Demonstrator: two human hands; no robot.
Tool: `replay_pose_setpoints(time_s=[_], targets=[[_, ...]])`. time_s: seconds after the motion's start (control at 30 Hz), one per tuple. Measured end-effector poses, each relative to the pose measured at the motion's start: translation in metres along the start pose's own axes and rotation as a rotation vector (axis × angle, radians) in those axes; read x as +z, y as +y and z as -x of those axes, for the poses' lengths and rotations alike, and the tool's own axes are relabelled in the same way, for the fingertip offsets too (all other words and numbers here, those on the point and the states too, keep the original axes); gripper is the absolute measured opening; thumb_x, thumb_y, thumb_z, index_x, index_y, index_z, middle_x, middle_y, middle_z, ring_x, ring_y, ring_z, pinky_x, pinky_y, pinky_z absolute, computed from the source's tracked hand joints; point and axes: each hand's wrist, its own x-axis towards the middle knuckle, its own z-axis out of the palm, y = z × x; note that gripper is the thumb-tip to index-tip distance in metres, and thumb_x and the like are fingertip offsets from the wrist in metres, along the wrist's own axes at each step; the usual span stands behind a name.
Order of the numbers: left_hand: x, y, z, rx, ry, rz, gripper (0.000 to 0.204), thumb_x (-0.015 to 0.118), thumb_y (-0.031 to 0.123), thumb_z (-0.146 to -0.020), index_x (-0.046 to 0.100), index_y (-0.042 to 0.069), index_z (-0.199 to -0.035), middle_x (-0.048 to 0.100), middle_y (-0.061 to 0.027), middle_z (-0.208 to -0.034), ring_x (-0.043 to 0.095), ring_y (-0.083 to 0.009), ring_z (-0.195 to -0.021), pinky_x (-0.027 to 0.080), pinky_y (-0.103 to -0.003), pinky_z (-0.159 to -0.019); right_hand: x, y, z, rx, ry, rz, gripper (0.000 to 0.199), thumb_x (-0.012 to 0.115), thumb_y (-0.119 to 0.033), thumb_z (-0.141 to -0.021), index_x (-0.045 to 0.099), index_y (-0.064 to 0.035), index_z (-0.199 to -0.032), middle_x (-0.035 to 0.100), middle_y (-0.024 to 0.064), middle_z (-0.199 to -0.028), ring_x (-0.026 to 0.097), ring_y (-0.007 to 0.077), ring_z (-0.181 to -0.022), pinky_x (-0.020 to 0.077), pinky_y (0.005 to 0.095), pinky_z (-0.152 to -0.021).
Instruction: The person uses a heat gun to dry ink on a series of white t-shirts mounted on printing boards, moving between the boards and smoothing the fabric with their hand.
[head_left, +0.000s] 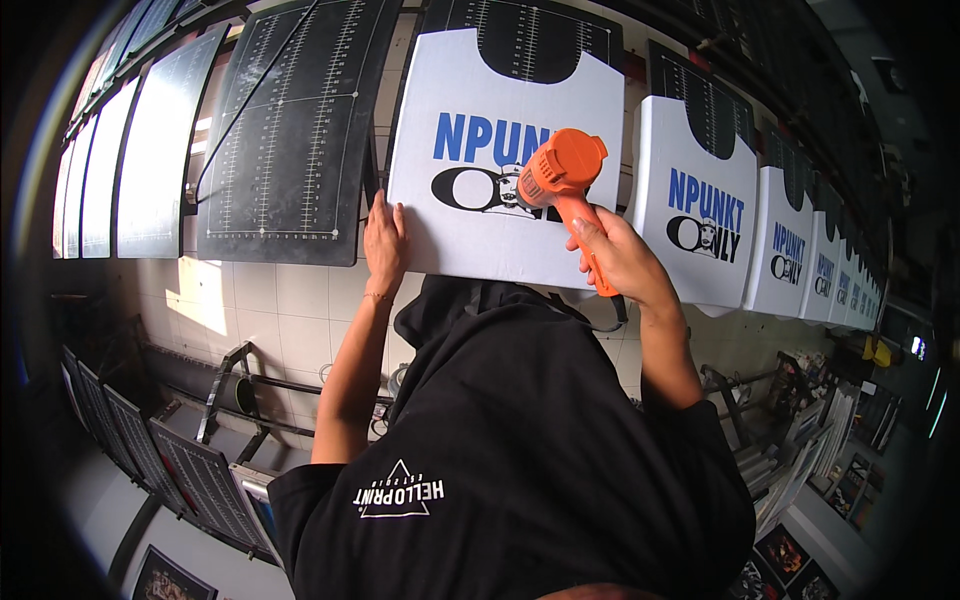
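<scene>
Black platens lined the tiled wall. I gripped the orange heat gun (560, 180) in my right hand (620, 255), above the printed white shirt (500, 240); my left hand (384, 240) pressed flat on its edge.

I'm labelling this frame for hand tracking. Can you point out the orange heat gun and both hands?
orange heat gun (562, 170): head view, on its body.
right hand (618, 255): head view, back of hand, gripping the handle.
left hand (385, 240): head view, back of hand.

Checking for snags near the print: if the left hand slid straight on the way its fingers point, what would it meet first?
The left hand lies flat at the white shirt's left edge, fingers pointing up the board. Sliding on, it would likely keep running along that edge, beside the empty black platen; depth is unclear.
</scene>
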Motion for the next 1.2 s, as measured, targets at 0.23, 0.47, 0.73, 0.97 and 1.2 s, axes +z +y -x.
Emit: replay_pose_setpoints(time_s=[0.23,0.47,0.73,0.97,1.2], targets=[[-0.001,0.002,-0.001,-0.004,0.010,0.003,0.047,0.044,0.028,-0.098,0.044,-0.004,-0.131,0.057,-0.0258,-0.119,0.058,-0.0391,-0.104,0.046,-0.043,-0.088,0.009,-0.012,-0.032,-0.064,0.034,-0.048,0.044,0.046,-0.038,-0.098,0.052,0.0032,-0.114,0.057,0.0081,-0.087,0.052,0.0084,-0.063,0.0473,0.0235,-0.052],[-0.004,0.004,-0.002,-0.046,-0.017,0.003,0.047,0.044,0.030,-0.098,0.044,-0.004,-0.131,0.056,-0.0257,-0.120,0.057,-0.0392,-0.104,0.046,-0.043,-0.088,0.010,-0.021,-0.042,-0.096,0.067,-0.029,0.044,0.046,-0.038,-0.098,0.053,0.0032,-0.114,0.059,0.0086,-0.087,0.053,0.0087,-0.063,0.0475,0.0233,-0.052],[-0.003,0.003,0.000,-0.047,-0.019,0.013,0.046,0.044,0.029,-0.098,0.044,-0.003,-0.131,0.056,-0.0256,-0.119,0.057,-0.0392,-0.105,0.045,-0.043,-0.089,0.004,-0.017,-0.037,-0.073,0.071,-0.063,0.043,0.047,-0.036,-0.098,0.052,0.0026,-0.115,0.058,0.0079,-0.086,0.052,0.0084,-0.062,0.0468,0.0226,-0.051],[-0.002,0.002,-0.001,-0.004,0.003,0.016,0.045,0.046,0.027,-0.097,0.044,-0.003,-0.130,0.058,-0.0260,-0.116,0.058,-0.0397,-0.102,0.046,-0.043,-0.087,0.002,-0.010,-0.032,-0.030,0.050,-0.085,0.042,0.047,-0.036,-0.097,0.052,0.0026,-0.114,0.057,0.0076,-0.085,0.052,0.0084,-0.062,0.0470,0.0232,-0.051],[-0.003,0.003,-0.001,0.022,0.013,0.021,0.044,0.047,0.026,-0.097,0.044,-0.003,-0.130,0.058,-0.0261,-0.115,0.058,-0.0398,-0.100,0.047,-0.044,-0.086,0.001,-0.001,-0.014,-0.043,0.120,-0.079,0.043,0.048,-0.037,-0.097,0.051,0.0030,-0.113,0.058,0.0080,-0.085,0.052,0.0083,-0.062,0.0473,0.0235,-0.051]])
